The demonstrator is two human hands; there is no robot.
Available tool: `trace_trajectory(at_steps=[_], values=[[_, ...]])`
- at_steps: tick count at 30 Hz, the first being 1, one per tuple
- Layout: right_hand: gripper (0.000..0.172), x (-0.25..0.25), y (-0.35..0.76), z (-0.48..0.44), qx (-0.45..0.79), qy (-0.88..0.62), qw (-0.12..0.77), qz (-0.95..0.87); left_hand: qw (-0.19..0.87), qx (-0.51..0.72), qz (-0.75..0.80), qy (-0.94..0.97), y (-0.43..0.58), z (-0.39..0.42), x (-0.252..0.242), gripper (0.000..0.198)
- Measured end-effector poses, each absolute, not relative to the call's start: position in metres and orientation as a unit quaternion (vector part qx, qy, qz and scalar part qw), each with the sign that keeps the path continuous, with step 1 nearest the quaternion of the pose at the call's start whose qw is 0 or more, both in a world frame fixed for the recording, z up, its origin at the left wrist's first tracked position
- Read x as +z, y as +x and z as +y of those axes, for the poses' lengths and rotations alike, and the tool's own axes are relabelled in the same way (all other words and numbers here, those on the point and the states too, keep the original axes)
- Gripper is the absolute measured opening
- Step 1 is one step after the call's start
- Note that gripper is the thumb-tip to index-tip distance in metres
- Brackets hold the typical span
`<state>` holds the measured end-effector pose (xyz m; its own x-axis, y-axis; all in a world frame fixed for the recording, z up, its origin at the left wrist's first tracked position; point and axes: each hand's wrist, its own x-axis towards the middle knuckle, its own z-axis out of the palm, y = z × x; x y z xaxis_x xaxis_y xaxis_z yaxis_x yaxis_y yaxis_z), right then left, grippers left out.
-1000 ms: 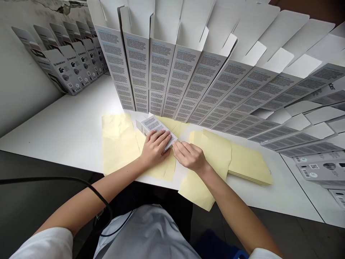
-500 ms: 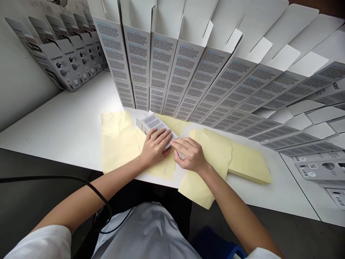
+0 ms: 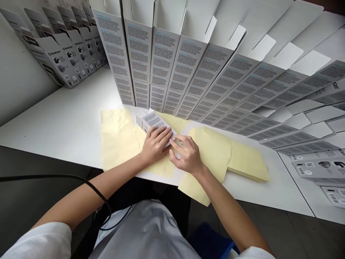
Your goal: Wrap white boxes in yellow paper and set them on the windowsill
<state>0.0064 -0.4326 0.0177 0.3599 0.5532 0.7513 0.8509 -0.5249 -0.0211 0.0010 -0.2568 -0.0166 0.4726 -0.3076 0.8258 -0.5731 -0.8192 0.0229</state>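
Left grip (image 3: 156,144) lies flat on the light paperboard carton (image 3: 154,121), right grip (image 3: 187,154) curls half-open at its corner, carton resting on yellow paper (image 3: 117,136); I'd hold the broad faces, since thin card dents.

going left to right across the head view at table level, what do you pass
pale yellow paper sheet -> left hand -> right hand -> stack of pale yellow sheets -> flat printed white cartons with barcodes
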Motion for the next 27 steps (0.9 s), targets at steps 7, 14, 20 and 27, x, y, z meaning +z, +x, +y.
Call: trace_trajectory(at_steps=[7, 14, 20, 27], values=[[0.023, 0.019, 0.024, -0.452, -0.323, -0.839, 0.321, -0.298, 0.142, 0.438, -0.256, 0.85, 0.001, -0.256, -0.019, 0.043], [0.039, 0.03, 0.037, -0.438, 0.084, -0.777, 0.604, -0.156, 0.142, 0.443, -0.257, 0.847, 0.003, -0.255, -0.019, 0.044], [0.048, 0.025, 0.035, -0.43, 0.151, -0.746, 0.629, -0.156, 0.15, 0.439, -0.254, 0.849, 0.002, -0.257, -0.019, 0.043], [0.032, 0.029, 0.045, -0.44, 0.139, -0.807, 0.52, -0.242, 0.153, 0.447, -0.261, 0.842, 0.003, -0.257, -0.019, 0.042]])
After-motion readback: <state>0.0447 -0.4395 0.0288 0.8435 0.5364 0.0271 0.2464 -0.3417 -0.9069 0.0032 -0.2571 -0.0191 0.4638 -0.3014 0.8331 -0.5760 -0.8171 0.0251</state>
